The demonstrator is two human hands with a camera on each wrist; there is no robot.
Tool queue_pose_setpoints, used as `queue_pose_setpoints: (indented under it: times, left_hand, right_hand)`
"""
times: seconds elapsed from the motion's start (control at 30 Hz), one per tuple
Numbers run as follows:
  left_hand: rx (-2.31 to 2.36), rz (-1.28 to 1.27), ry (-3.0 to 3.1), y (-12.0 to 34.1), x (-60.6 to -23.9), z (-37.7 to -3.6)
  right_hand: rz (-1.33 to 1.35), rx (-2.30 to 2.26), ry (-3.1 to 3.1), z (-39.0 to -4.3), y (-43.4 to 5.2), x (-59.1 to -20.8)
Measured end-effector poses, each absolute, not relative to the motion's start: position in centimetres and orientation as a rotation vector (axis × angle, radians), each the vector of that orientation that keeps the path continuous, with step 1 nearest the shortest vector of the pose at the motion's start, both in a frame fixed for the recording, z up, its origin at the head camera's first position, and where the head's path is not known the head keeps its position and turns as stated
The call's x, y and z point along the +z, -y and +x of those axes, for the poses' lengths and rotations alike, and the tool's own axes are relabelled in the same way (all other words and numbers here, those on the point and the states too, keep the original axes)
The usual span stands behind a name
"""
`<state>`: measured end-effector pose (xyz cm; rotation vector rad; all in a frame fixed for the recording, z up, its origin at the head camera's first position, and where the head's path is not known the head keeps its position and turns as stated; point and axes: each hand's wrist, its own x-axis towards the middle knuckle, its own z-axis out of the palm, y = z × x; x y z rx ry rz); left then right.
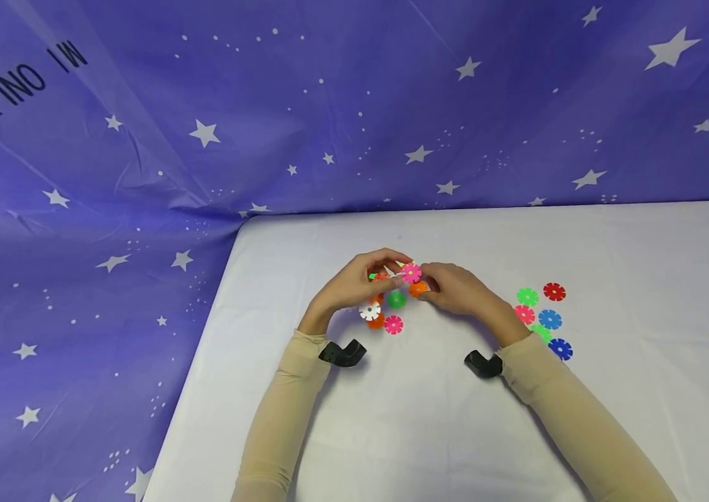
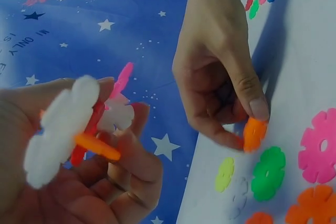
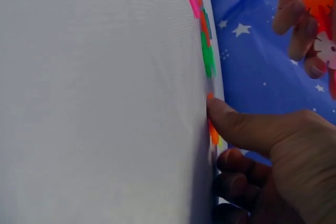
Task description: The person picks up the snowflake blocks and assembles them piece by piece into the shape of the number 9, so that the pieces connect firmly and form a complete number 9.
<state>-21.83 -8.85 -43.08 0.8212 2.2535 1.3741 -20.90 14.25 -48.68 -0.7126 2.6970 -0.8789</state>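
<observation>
Your left hand [image 1: 354,281] curls its fingers round the joined discs [image 2: 56,136], while your right hand [image 1: 456,288] pinches an orange disc [image 2: 255,135] at its fingertips, where a loose squeeze could let it slip away.

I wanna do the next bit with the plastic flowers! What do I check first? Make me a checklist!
1. Left hand holding the joined flowers: ok.
2. Right hand pinching one orange flower between thumb and finger: ok.
3. Orange flower fixed onto the joined flowers: not ok, there's a gap between them.
4. Orange flower lifted right off the table: cannot tell.
5. Joined flowers pushed tightly together: cannot tell.
6. More flowers nearby, like the green flower and the pink flower: ok.
</observation>
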Motion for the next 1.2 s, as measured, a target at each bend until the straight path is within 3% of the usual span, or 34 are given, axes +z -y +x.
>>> queue_pose_setpoints:
  times: [0.33, 0.6, 1.2]
  left_hand:
    - [1.322, 0.862, -2.263, 8.5, -43.1, -21.9]
    - [1.343, 0.822, -2.252, 7.8, -43.1, -21.4]
    - [1.359, 0.755, -2.300, 6.9, -43.1, -20.7]
  right_hand:
    - [-0.622, -0.977, -2.797, -18.9, -16.9, -48.3]
    - [-0.819, -1.441, -2.882, -17.2, -18.2, -46.3]
    - [-0.940, -1.673, -2.787, -16.8, -17.4, -46.1]
